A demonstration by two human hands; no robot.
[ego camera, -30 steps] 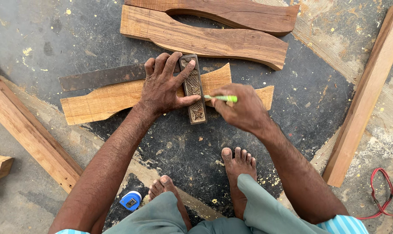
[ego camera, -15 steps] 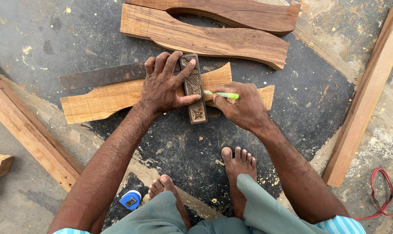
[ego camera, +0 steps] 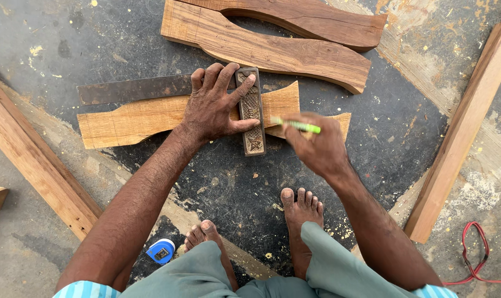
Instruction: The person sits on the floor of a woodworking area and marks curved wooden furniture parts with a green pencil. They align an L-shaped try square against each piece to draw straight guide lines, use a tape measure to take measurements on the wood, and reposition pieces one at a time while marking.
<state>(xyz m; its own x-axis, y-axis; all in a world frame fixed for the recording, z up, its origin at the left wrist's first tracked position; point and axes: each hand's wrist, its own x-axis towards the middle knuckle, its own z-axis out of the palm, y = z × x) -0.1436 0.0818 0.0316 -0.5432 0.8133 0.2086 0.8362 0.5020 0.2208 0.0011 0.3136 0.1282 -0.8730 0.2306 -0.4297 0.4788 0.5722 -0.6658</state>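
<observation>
My left hand (ego camera: 214,105) presses a try square's dark stock (ego camera: 251,113) down on a pale curved wooden piece (ego camera: 129,118) lying on the floor. The square's rusty metal blade (ego camera: 131,89) runs left along the piece's far edge. My right hand (ego camera: 316,144) grips a green pencil (ego camera: 296,125), its tip close to the stock's right side over the wood. My two bare feet (ego camera: 301,207) stand just below the workpiece.
Two darker curved wooden pieces (ego camera: 272,49) lie beyond the workpiece. Long timber battens lie at the left (ego camera: 32,160) and right (ego camera: 463,132). A blue tape measure (ego camera: 161,251) sits by my left foot. A red cable (ego camera: 476,259) curls at the lower right.
My right hand with the pencil has shifted slightly left, toward the square's stock. My left hand and the square have stayed put.
</observation>
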